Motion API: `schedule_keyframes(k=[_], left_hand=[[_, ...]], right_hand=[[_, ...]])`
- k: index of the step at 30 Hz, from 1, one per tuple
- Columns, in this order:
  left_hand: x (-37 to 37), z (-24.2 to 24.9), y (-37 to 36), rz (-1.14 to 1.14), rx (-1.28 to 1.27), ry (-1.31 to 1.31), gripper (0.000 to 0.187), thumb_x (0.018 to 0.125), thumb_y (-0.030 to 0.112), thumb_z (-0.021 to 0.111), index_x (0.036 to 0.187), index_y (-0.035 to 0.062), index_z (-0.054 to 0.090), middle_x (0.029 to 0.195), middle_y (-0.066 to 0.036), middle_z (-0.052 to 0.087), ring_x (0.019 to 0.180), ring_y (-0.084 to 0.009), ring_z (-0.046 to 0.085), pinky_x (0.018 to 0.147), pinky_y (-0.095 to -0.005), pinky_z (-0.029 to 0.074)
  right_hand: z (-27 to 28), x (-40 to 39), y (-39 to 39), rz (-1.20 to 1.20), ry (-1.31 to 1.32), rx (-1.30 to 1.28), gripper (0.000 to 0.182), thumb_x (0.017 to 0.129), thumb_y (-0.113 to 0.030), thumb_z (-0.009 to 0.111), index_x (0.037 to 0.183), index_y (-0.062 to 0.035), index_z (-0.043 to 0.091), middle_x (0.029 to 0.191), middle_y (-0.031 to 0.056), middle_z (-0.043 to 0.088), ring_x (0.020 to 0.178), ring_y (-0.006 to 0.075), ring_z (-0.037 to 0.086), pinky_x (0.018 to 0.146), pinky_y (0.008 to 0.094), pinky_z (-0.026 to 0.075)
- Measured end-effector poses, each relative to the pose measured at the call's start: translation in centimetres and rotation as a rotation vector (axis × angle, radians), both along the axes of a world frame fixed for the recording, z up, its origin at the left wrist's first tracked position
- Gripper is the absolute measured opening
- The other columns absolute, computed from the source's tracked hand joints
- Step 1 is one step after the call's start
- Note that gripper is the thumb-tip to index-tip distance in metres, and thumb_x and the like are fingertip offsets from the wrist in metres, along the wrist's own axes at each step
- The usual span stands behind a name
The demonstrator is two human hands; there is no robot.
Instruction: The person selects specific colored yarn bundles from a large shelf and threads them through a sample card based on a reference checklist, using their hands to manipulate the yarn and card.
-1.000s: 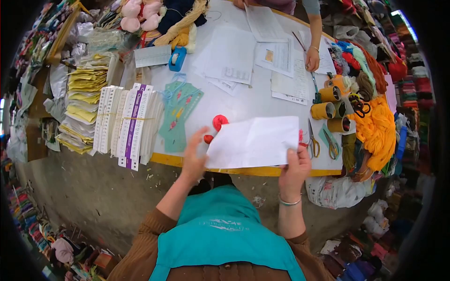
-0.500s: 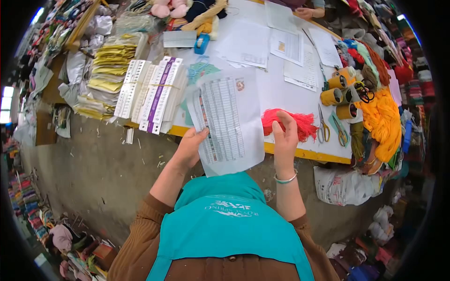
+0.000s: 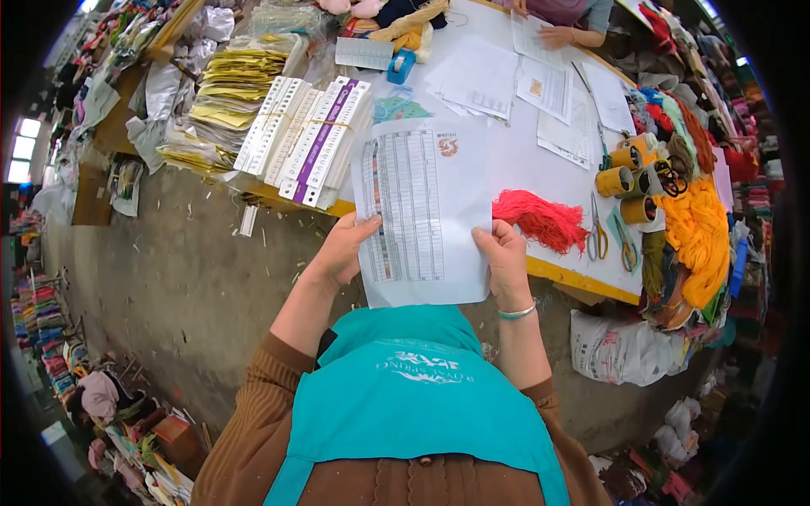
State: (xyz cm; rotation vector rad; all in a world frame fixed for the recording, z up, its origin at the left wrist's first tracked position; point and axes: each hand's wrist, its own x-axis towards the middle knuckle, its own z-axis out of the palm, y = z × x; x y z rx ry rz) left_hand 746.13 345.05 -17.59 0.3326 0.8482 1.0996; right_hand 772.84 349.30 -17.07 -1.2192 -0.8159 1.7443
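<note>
Between my two hands is a white sheet of paper (image 3: 464,202), printed with a table of rows and a strip of coloured cells along its left side. My left hand (image 3: 342,249) pinches the sheet's left edge, thumb on the front. At the right edge, my right hand (image 3: 504,257) grips it the same way, its other fingers partly hidden behind. The sheet is held up in front of the teal apron (image 3: 422,396). Just beyond my right hand, a bundle of red yarn (image 3: 544,221) lies on the white table (image 3: 472,29).
Strapped stacks of white punched cards (image 3: 325,135) and yellow-edged packets (image 3: 240,88) stand at left. Scissors (image 3: 596,236), yarn cones (image 3: 614,181) and orange yarn (image 3: 696,244) lie at right. Across the table, another person's hand (image 3: 557,36) rests near papers. A white bag (image 3: 624,347) sits below the edge.
My right hand has come in from beside the sheet and closed on its right edge. The sheet now hangs straighter and flatter. The other person's hands show more.
</note>
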Motion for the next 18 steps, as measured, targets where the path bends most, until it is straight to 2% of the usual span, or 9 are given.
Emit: schedule_keyframes(k=[4,9,15,17,18], left_hand=[[0.0,-0.5,-0.5,0.028,-0.008,0.008,0.036,0.098,0.016,0.055,0.126,-0.0062,0.054,0.121,-0.015,0.063,0.106,-0.0238,0.063,0.092,-0.0387,0.051],[-0.2,-0.4,-0.8,0.024,-0.032,-0.013,0.035,0.099,0.015,0.053,0.126,-0.0064,0.053,0.121,-0.016,0.063,0.104,-0.0247,0.064,0.090,-0.0395,0.053],[0.2,0.9,-0.5,0.037,-0.042,-0.090,0.036,0.100,0.016,0.049,0.128,-0.0061,0.050,0.123,-0.015,0.061,0.112,-0.0240,0.060,0.097,-0.0388,0.048],[0.7,2.7,-0.2,0.192,-0.011,0.088,0.034,0.101,0.015,0.047,0.128,-0.0051,0.050,0.123,-0.014,0.060,0.116,-0.0219,0.056,0.101,-0.0361,0.043],[0.8,3.4,-0.2,0.186,-0.010,0.086,0.034,0.101,0.015,0.047,0.128,-0.0051,0.050,0.123,-0.014,0.060,0.116,-0.0219,0.056,0.101,-0.0361,0.043]], right_hand=[[-0.5,0.3,-0.7,0.013,-0.063,0.084,0.012,0.091,-0.007,0.064,0.097,0.0021,0.063,0.091,0.0050,0.068,0.078,0.0082,0.062,0.072,0.0233,0.050],[-0.3,0.0,-1.5,-0.010,-0.050,0.069,0.012,0.091,-0.007,0.063,0.099,0.0019,0.063,0.092,0.0049,0.068,0.078,0.0081,0.062,0.072,0.0230,0.050],[0.4,-0.1,-2.6,-0.057,-0.022,0.070,0.014,0.092,-0.007,0.062,0.102,0.0023,0.063,0.093,0.0052,0.068,0.079,0.0083,0.062,0.073,0.0231,0.050],[0.2,0.1,-2.9,-0.068,-0.027,0.065,0.015,0.092,-0.007,0.062,0.103,0.0024,0.063,0.094,0.0053,0.068,0.080,0.0084,0.063,0.073,0.0232,0.050],[0.0,0.3,-3.1,-0.075,-0.029,0.063,0.015,0.092,-0.006,0.062,0.104,0.0026,0.063,0.094,0.0054,0.068,0.080,0.0084,0.063,0.074,0.0233,0.050]])
